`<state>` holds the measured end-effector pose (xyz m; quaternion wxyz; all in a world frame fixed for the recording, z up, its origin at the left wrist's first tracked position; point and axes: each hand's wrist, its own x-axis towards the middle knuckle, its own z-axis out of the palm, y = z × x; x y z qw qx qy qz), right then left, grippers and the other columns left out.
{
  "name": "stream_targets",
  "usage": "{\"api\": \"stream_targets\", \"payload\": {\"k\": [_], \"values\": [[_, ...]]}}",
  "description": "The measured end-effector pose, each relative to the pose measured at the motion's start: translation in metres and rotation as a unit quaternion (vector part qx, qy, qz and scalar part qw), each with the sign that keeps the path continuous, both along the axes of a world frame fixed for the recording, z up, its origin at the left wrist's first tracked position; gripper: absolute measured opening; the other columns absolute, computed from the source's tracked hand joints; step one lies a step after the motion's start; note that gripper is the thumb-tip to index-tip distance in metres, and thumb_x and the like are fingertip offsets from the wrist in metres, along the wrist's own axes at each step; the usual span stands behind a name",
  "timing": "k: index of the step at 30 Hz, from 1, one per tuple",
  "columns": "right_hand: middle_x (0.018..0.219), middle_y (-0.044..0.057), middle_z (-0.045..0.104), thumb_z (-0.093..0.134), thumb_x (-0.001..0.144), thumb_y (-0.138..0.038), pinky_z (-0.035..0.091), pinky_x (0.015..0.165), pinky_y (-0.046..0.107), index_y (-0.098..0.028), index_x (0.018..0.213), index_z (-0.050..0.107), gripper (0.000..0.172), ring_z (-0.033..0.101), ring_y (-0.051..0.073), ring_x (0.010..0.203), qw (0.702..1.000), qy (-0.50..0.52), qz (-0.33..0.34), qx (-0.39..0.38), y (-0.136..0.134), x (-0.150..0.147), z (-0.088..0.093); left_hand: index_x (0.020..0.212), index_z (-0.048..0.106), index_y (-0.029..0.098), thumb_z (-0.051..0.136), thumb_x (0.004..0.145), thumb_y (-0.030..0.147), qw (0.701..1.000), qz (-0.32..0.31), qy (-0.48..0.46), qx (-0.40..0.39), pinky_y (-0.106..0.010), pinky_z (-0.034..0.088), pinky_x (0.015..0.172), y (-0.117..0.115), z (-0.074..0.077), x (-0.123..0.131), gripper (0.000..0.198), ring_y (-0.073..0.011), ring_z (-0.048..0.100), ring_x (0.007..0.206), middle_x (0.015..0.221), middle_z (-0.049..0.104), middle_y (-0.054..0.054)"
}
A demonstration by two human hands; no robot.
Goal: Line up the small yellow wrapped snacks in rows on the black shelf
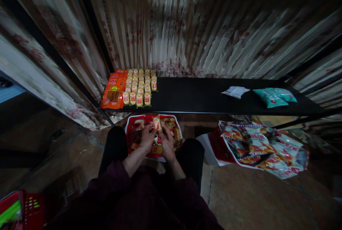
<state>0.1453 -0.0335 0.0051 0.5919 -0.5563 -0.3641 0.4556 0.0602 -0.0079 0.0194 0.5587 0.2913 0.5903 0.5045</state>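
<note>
Between my two hands is a small wrapped snack cake (157, 123), yellow with a red-and-white label. My left hand (148, 135) pinches it from the left, and my right hand (166, 140) has its fingers closed on the right side. Both hands are over a red basket with a white rim (128, 124), which holds more packaged snacks. On the black shelf (187, 96) just beyond, similar wrapped cakes (139, 87) stand in close rows. Left of these rows, orange snack packets (114, 92) lie overlapped.
A white packet (235, 92) and teal packets (275, 97) lie toward the shelf's right end. A second basket (219, 144) heaped with snack bags (259, 142) stands on the floor at right. Another red basket (32, 205) is at lower left. Patterned curtains (181, 26) hang behind the shelf.
</note>
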Motion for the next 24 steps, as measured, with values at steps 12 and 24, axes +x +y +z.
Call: {"api": "stream_targets", "payload": {"k": [12, 24], "values": [[0.101, 0.004, 0.070, 0.065, 0.072, -0.037, 0.053, 0.081, 0.037, -0.023, 0.117, 0.063, 0.047, 0.063, 0.021, 0.095, 0.997, 0.079, -0.016, 0.006, 0.002, -0.003, -0.004, 0.092, 0.065, 0.017, 0.056, 0.069, 0.005, 0.998, -0.033, 0.041, 0.045, -0.026, 0.048, 0.074, 0.003, 0.002, 0.000, 0.028, -0.0131, 0.060, 0.077, 0.085, 0.066, -0.004], [0.122, 0.007, 0.062, 0.056, 0.079, -0.035, 0.043, 0.101, 0.043, -0.021, 0.121, 0.058, 0.045, 0.057, 0.022, 0.113, 0.995, -0.084, -0.039, 0.043, 0.000, -0.001, -0.012, 0.082, 0.065, 0.020, 0.059, 0.065, 0.002, 0.998, -0.030, 0.047, 0.040, -0.025, 0.046, 0.075, 0.003, 0.000, 0.003, 0.025, -0.0124, 0.058, 0.070, 0.074, 0.064, -0.001]]}}
